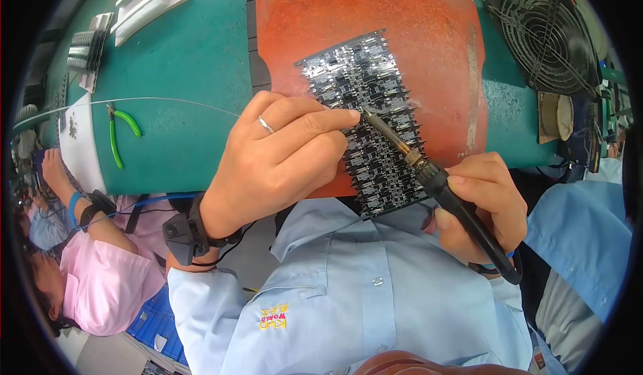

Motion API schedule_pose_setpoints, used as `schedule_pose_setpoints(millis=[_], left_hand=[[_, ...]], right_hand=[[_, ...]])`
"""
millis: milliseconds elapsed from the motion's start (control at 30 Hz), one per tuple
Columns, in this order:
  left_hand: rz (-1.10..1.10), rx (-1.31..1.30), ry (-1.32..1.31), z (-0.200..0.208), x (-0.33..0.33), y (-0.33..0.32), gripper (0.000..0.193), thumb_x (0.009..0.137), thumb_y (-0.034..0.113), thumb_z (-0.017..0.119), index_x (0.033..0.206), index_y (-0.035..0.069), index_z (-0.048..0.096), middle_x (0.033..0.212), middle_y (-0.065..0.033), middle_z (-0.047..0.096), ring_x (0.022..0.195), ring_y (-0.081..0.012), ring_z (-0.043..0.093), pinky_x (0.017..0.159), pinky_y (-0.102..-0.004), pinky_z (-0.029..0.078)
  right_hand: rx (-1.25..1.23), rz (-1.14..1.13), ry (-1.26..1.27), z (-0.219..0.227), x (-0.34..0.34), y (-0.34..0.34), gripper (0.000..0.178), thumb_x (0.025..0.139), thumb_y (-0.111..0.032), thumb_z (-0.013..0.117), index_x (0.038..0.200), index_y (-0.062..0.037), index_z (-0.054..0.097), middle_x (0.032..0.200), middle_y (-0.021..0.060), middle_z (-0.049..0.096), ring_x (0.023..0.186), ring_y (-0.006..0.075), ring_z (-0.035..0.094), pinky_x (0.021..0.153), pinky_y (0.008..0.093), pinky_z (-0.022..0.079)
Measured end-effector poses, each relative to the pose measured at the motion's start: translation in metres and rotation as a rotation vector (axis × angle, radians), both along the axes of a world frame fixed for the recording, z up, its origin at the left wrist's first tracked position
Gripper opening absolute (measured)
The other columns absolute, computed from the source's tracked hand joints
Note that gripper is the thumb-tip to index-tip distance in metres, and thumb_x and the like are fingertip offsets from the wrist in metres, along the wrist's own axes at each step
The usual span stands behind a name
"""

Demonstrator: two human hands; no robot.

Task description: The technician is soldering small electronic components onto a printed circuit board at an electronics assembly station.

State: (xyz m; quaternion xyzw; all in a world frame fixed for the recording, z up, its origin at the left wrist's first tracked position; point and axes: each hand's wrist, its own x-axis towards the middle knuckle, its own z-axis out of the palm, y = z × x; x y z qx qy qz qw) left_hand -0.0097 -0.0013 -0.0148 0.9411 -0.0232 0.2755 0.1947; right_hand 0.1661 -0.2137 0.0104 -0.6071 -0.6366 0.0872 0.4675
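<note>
The person's left hand point(284, 150) comes in from the lower left, palm down, wrist bent so the fingers point across to the right. Its fingers are curled together on a thin wire point(161, 98) that runs in from the left rim and passes behind the knuckles; the thumb is hidden. The extended index fingertip hovers over the circuit board panel point(388, 167), just beside the tip of a soldering iron point(439, 185). The right hand point(492, 201) is clamped around the iron's black handle, thumb and fingers on either side, the tool slanting up and to the left with its tip at the panel. Whether tip and wire touch cannot be told.

The panel lies tilted on an orange mat point(435, 33) on the green table point(187, 50), its lower edge close to the person's shirt point(348, 288).

At the table's upper left, a white tray-like piece point(134, 30) bears a long pale bar. Below it, a white sheet point(82, 150) carries a small cluster of dark bits, with green-handled cutters point(114, 140) just beside it. To the right stand a black fan point(546, 33) and a pale-ended roll point(565, 120).
</note>
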Motion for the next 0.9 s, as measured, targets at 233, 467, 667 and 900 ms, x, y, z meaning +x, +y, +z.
schedule_pose_setpoints(millis=[233, 467, 667, 900], left_hand=[[-0.008, 0.012, -0.001, -0.001, 0.0, 0.001, 0.022, 0.063, 0.002, 0.071, 0.082, 0.007, 0.062, 0.104, -0.0028, 0.071, 0.086, -0.0202, 0.063, 0.069, -0.0329, 0.047], [0.003, 0.008, -0.015, 0.0, 0.0, 0.0, 0.022, 0.063, 0.003, 0.072, 0.083, 0.007, 0.063, 0.101, -0.0041, 0.069, 0.085, -0.0208, 0.063, 0.069, -0.0326, 0.047], [0.048, -0.067, 0.021, 0.013, -0.013, -0.004, 0.022, 0.067, 0.003, 0.075, 0.087, 0.005, 0.066, 0.085, -0.0057, 0.062, 0.077, -0.022, 0.061, 0.064, -0.0331, 0.047], [0.132, -0.197, 0.058, 0.017, -0.015, -0.009, 0.021, 0.075, -0.007, 0.076, 0.092, 0.001, 0.066, 0.083, -0.0082, 0.058, 0.072, -0.0174, 0.057, 0.057, -0.0264, 0.045]], right_hand=[[0.108, -0.085, 0.069, 0.0, -0.001, -0.006, 0.034, 0.068, -0.002, 0.074, 0.1, 0.0035, 0.063, 0.085, 0.0174, 0.066, 0.068, 0.0253, 0.061, 0.058, 0.033, 0.05], [0.077, -0.097, 0.069, 0.0, 0.003, -0.014, 0.033, 0.074, -0.006, 0.075, 0.102, 0.0034, 0.061, 0.083, 0.0183, 0.065, 0.067, 0.0246, 0.061, 0.059, 0.0323, 0.049], [0.097, -0.105, 0.092, -0.007, -0.002, -0.023, 0.032, 0.075, -0.007, 0.075, 0.102, 0.0027, 0.061, 0.084, 0.0179, 0.066, 0.068, 0.0248, 0.061, 0.061, 0.0326, 0.049], [0.024, -0.039, 0.099, -0.01, -0.007, -0.021, 0.034, 0.07, -0.002, 0.074, 0.102, 0.0026, 0.062, 0.088, 0.0169, 0.065, 0.072, 0.0268, 0.062, 0.064, 0.0342, 0.051]])
